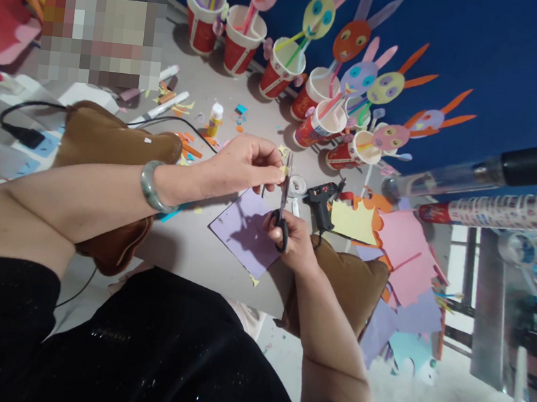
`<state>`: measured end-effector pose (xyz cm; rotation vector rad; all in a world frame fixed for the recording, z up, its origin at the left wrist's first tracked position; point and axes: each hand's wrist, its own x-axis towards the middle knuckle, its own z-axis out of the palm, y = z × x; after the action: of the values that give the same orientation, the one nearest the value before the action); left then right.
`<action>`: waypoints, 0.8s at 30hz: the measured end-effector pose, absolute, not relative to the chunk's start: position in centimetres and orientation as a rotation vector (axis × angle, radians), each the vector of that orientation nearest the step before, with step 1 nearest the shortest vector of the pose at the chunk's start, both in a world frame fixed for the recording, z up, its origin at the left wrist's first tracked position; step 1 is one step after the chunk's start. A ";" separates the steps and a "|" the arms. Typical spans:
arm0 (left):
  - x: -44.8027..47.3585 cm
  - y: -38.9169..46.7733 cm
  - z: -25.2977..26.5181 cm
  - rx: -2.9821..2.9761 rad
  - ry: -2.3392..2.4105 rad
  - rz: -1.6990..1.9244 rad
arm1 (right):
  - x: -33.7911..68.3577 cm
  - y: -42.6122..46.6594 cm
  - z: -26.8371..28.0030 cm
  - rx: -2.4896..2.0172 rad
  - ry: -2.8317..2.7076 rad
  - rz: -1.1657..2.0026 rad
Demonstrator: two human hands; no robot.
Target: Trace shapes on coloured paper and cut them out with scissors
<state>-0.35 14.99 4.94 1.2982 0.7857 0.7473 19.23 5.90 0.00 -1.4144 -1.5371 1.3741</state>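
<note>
My right hand (296,234) is closed around the black handles of a pair of scissors (285,193), blades pointing up and away from me. Close beside the blades, my left hand (253,164) pinches a small piece of yellow paper (283,170) between thumb and fingers. The piece is mostly covered by the fingertips. Beneath both hands lies a purple paper sheet (241,227) on the table, with small yellow scraps at its lower corner. A black glue gun (320,201) rests just right of the scissors.
Paper cups (281,77) with rabbit-faced figures stand along the back. A glue stick (215,120) stands among paper scraps. Brown cushions (121,141) lie under my forearms. Coloured paper (407,247) is piled at right, below a long stack of cups (502,209). A black cable crosses at left.
</note>
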 end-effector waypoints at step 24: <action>-0.2 15.2 4.7 1.277 0.816 0.787 | 19.3 5.9 0.0 -1.408 -1.573 1.345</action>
<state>-0.22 15.15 4.66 1.2773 0.8160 0.7866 19.26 5.88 0.05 -1.4080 -1.5728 1.3449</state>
